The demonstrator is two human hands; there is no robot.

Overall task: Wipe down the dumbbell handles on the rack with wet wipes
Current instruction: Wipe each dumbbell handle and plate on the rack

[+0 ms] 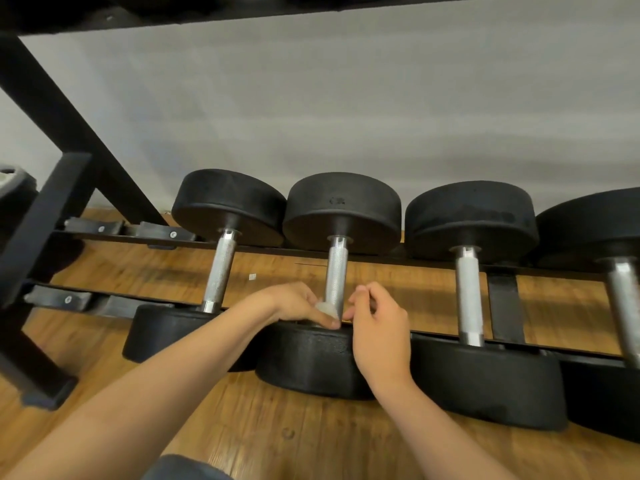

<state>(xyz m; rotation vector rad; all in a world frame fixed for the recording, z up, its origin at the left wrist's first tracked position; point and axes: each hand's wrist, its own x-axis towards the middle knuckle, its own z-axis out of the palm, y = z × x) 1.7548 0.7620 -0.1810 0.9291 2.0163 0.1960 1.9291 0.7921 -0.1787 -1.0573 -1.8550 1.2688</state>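
Several black dumbbells with knurled steel handles lie across the low rack rails (pixel 114 233). My left hand (pixel 298 303) grips a white wet wipe (pixel 325 309) against the near end of the second dumbbell's handle (pixel 336 275), just above its front weight (pixel 311 358). My right hand (pixel 377 327) sits just right of that handle with curled fingers; whether it pinches part of the wipe is hidden. The leftmost handle (pixel 221 268) and the third handle (pixel 469 292) stand bare on either side.
A black slanted rack post (pixel 52 109) and foot (pixel 38 382) stand at the left. An upper shelf (pixel 242 8) hangs overhead. A fourth dumbbell handle (pixel 623 303) is at the right edge. Wooden floor (pixel 277 438) lies below, a grey wall behind.
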